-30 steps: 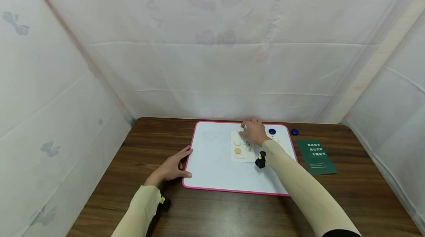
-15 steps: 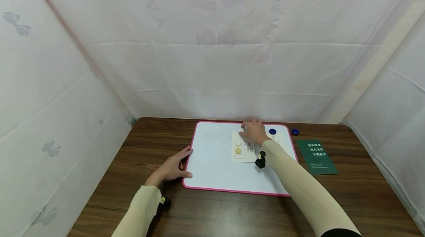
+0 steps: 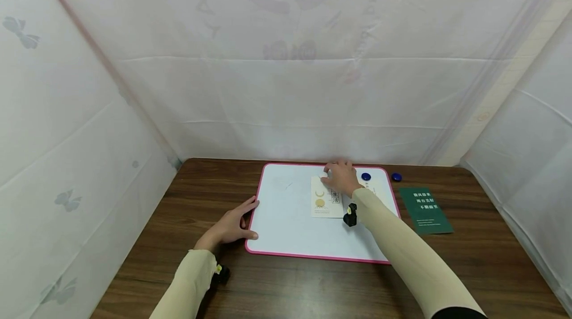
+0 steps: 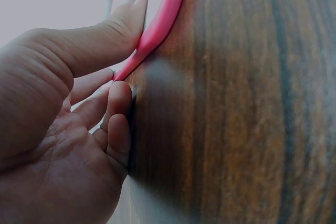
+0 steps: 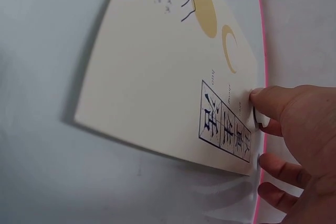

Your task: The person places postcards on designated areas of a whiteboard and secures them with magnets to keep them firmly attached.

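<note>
A whiteboard (image 3: 286,229) with a pink rim lies on the wooden table. My left hand (image 3: 230,224) grips its left edge, thumb over the pink rim (image 4: 163,22) and fingers against the side. On the board lies a cream card (image 5: 142,72) with a gold moon, a gold disc and boxed characters. At the card's top edge my right hand (image 3: 341,177) pinches a small white piece (image 5: 258,117), mostly hidden by the thumb and forefinger. Right of that hand, a blue round magnet (image 3: 366,176) sits on the board, above a printed pale sheet partly covered by my sleeve.
A second blue magnet (image 3: 396,177) lies on the table (image 3: 286,289) just past the board's right edge. Nearby is a green card (image 3: 426,211) with white characters. White cloth walls (image 3: 286,110) stand behind and at both sides.
</note>
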Tool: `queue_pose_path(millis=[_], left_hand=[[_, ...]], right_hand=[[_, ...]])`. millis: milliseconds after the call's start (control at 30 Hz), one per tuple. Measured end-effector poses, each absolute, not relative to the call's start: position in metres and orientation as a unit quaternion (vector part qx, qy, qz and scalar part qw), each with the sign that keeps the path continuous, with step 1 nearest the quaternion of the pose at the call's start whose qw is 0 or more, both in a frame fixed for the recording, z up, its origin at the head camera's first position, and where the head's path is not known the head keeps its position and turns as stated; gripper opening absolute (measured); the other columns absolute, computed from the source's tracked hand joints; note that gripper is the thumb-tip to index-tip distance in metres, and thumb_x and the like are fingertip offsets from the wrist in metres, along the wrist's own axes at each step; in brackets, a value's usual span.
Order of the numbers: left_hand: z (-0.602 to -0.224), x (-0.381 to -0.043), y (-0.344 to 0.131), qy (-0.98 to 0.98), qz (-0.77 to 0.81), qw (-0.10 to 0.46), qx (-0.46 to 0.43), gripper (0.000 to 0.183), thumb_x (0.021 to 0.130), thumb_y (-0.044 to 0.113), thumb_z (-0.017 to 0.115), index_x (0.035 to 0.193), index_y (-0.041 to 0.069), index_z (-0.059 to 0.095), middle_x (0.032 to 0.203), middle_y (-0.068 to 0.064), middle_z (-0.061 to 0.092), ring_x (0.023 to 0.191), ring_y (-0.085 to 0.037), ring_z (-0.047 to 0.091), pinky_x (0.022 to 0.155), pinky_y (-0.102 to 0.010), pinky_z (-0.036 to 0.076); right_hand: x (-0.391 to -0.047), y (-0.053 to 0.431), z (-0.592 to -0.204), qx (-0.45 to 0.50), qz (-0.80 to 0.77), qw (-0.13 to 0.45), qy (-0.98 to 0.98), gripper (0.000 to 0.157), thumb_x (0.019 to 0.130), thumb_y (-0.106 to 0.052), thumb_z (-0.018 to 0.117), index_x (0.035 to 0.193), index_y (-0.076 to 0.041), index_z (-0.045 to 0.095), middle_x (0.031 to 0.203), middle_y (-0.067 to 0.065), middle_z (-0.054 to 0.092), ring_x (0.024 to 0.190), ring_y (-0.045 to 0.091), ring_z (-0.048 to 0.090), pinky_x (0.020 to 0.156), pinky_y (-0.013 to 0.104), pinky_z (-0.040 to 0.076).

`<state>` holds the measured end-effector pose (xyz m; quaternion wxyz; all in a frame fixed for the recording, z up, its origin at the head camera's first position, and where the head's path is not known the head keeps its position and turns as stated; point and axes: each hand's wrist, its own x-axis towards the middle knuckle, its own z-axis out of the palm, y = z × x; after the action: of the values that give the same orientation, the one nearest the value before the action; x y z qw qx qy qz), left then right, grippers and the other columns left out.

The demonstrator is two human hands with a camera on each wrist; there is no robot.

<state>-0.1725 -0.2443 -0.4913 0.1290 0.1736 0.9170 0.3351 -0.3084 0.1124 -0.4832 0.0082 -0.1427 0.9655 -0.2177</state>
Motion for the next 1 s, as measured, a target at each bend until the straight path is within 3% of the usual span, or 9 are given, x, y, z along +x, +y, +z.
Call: queue_pose_path(millis=[1000], left_hand=[[-0.495,-0.1772,-0.2502,0.918,0.339,0.134,0.16,0.092,0.084,0.025,0.087,0.159,0.005,0.038,0.168,-0.015,0.025,0.071,-0.012,0.046,0.067,-0.028,0.041]], right_hand=[[-0.311,0.1163,-0.4771,-0.153,-0.202,0.024,0.967,0.04,0.097,-0.03,0.073,0.131,-0.01,0.068,0.141,0.022,0.056,0.13,0.045,0.041,0.109,0.062,0.033]])
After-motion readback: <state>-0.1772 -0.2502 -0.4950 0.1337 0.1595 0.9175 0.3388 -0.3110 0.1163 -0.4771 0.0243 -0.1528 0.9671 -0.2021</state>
